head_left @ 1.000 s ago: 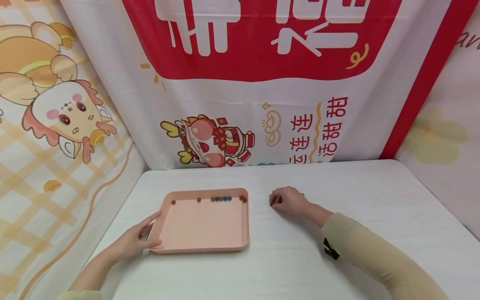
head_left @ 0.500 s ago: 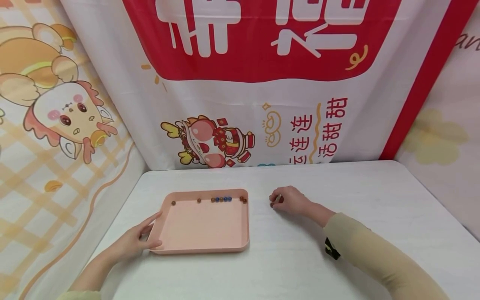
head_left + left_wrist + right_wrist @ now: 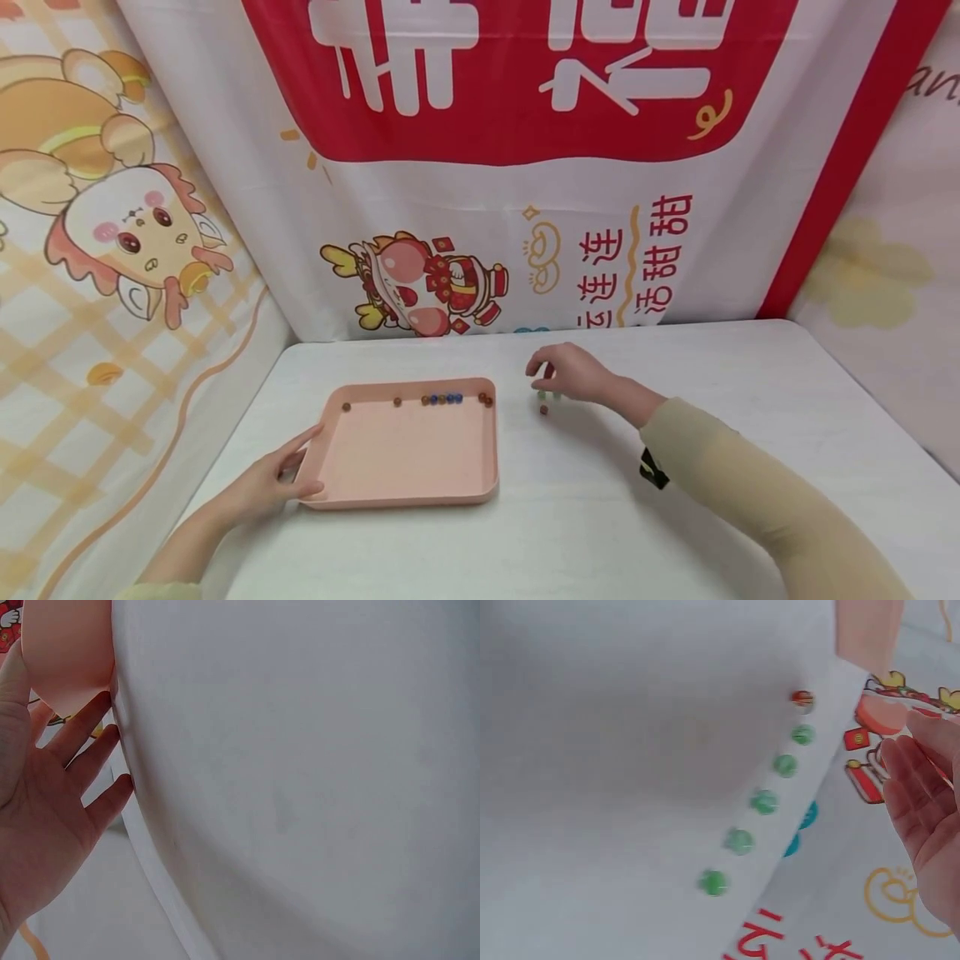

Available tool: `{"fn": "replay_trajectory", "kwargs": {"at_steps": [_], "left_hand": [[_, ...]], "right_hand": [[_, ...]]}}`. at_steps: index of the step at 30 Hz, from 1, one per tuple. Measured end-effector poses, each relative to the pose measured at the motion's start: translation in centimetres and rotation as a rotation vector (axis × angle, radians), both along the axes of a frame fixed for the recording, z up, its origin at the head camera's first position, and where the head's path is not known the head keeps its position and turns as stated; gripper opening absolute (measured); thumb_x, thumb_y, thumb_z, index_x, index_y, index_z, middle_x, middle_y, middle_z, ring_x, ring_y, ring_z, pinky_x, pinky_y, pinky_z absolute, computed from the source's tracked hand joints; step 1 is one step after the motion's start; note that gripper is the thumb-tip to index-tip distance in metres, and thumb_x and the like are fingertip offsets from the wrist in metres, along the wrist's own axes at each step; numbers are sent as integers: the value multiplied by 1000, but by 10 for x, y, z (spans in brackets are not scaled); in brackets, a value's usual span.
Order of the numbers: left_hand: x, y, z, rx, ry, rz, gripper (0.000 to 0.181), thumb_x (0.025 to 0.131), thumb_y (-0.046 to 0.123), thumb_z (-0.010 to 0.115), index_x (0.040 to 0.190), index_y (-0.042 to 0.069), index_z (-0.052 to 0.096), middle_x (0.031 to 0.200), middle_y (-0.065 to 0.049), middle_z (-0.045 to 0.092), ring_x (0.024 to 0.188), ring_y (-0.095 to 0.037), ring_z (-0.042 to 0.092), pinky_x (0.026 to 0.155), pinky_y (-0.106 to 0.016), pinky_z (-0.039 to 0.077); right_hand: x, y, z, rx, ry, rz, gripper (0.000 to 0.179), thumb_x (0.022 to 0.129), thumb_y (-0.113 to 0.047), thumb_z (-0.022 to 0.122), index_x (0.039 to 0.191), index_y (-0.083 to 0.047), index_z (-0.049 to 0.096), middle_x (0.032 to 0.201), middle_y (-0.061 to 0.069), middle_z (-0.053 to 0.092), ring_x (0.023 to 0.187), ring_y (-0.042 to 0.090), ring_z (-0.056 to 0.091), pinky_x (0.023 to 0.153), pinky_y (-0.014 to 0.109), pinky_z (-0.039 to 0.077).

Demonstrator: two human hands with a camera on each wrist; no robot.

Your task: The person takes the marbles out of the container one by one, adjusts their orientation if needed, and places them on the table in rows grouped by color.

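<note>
On the left, my left hand (image 3: 258, 483) holds the left side of a pink tray (image 3: 401, 500), its thumb over the rim near the front corner. The left wrist view shows the other fingers (image 3: 94, 754) spread, with tips against the white surface. Brown and blue marbles (image 3: 450, 398) lie along the tray's far wall. My right hand (image 3: 570, 372) hovers right of the tray, fingers loosely bent and holding nothing. Beneath it a reddish-brown marble (image 3: 543, 409) lies on the table. Green marbles (image 3: 764, 802) form a row beside it in the right wrist view, partly hidden from the head camera.
The white table (image 3: 570, 533) ends at the back against a red and white banner (image 3: 480, 192). Patterned cloth (image 3: 112, 367) hangs along the left side. Below the right sleeve (image 3: 720, 467) a small black object (image 3: 653, 469) shows.
My right hand has lifted and moved back from the marbles, its fingers parting. The reddish-brown marble and some green ones now show beneath it. The left hand and the tray have stayed put.
</note>
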State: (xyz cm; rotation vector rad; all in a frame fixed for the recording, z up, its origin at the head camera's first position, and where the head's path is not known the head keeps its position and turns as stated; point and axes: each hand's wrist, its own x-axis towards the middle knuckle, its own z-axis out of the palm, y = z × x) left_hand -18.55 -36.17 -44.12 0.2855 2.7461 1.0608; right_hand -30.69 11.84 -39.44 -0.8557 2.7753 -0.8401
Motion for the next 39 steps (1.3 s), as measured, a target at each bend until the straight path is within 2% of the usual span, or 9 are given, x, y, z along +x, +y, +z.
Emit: {"fn": "replay_trajectory", "kwargs": {"at_steps": [5,8,15,20,27,39], "left_hand": [[0,-1,-1,11,-7,6,95,79,32,81,154,10,28,144,-32,37,129,-47,42,104,-62,24],[-1,-2,-1,8,-3,4,95,79,32,81,154,11,28,145,-31,37,129,-46,42,104,-62,24],[-1,-3,-3,-5,18,-2,94,79,33,81,154,12,29,143,-29,42,128,-42,46,103,-60,25],[-2,-4,-4,-10,25,-12,94,79,34,81,154,12,28,143,-27,42,128,-40,46,103,-59,26],[-3,-6,-5,-10,51,-21,92,79,35,80,153,13,30,142,-25,45,127,-38,47,103,-54,30],[0,-5,-5,-11,74,-26,91,80,34,80,153,12,31,143,-25,44,126,-39,48,102,-56,29]], "right_hand": [[-2,-23,20,14,2,28,15,88,-15,74,103,-14,71,95,-3,67,86,11,60,72,24,51],[-2,-39,24,19,2,56,16,88,-15,74,104,-14,72,98,-1,68,87,10,60,74,23,51],[-5,-73,7,11,-40,147,16,90,-12,71,106,-10,73,96,0,68,85,12,59,75,24,51],[-5,-88,-8,70,-39,194,21,88,-6,72,109,-7,72,96,3,68,82,14,58,73,22,50],[-8,-94,-16,170,-4,209,21,88,-11,73,109,-10,73,88,1,65,78,15,55,72,23,49],[-13,-98,-19,352,40,200,19,92,-15,68,111,-12,72,87,1,65,76,14,53,71,26,46]]}}
